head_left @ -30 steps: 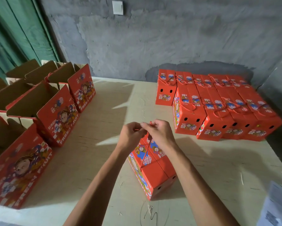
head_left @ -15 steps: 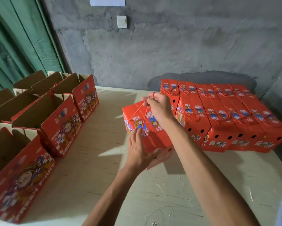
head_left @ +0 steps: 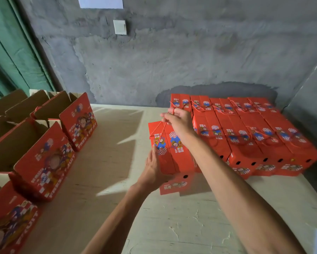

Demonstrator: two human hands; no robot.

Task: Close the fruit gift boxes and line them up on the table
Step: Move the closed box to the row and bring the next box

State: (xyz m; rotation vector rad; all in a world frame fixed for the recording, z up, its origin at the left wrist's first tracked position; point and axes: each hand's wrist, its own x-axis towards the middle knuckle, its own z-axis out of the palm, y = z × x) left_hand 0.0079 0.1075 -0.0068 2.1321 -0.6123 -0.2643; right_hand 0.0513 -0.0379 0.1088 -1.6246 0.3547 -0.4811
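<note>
The right hand (head_left: 179, 123) is pinching the red cord handle (head_left: 162, 125) of a closed fruit gift box (head_left: 169, 153), with the cord looping over its curled fingers (head_left: 175, 110) and running down in taut strands to the box's top. The left hand (head_left: 153, 169) is lying flat against the near left side of the same box, fingers straight and pointing up along the panel, holding nothing. The box is sitting, or hanging very low, at the left end of the block of closed boxes (head_left: 254, 136), just beside the nearest one; whether its base is touching the table (head_left: 172, 222) cannot be told, since the left hand and blur are covering its lower edge. Its top panels are meeting in a ridge, and a round hole is showing low on its near end.

The block of closed red boxes is standing in tight rows against the grey wall (head_left: 172, 61), their cord handles lying slack across the tops. Across the table on the left, open boxes (head_left: 44, 162) are standing with brown cardboard flaps up and "FRESH FRUIT" printed on their red fronts. A white switch plate (head_left: 119, 27) is sitting on the wall, a pale sheet (head_left: 101, 2) above it. A green curtain (head_left: 13, 52) is hanging at the far left.
</note>
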